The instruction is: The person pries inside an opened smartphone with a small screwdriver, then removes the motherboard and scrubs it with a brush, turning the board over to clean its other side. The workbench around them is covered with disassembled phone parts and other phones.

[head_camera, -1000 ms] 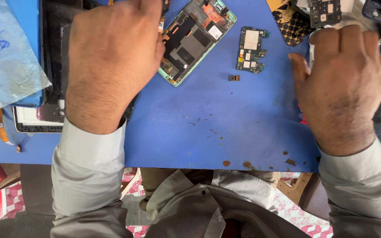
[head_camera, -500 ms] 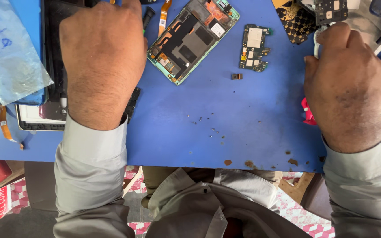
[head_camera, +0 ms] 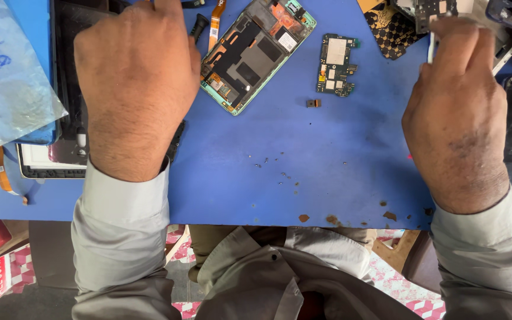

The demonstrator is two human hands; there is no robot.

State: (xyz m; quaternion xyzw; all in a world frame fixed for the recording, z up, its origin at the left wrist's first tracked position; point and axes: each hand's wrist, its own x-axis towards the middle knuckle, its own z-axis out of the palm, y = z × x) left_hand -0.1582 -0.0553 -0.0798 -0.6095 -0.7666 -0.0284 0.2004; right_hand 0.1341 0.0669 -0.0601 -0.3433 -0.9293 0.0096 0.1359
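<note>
A clear plastic bag (head_camera: 10, 83) lay at the far left on the blue mat (head_camera: 280, 172). The left hand (head_camera: 134, 89) covered a dark screen (head_camera: 66, 77), fingers hidden. The right hand (head_camera: 460, 112), pinching a thin white tool (head_camera: 431, 47), had moved right since before.

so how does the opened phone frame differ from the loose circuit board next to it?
The opened phone frame is larger, lies tilted on the blue mat, has a teal rim and shows dark and orange parts inside. The loose circuit board is smaller, lies nearly upright in the view, is green and has a pale metal shield. The frame lies close to the left hand; the board lies farther off. Neither is held.
</note>
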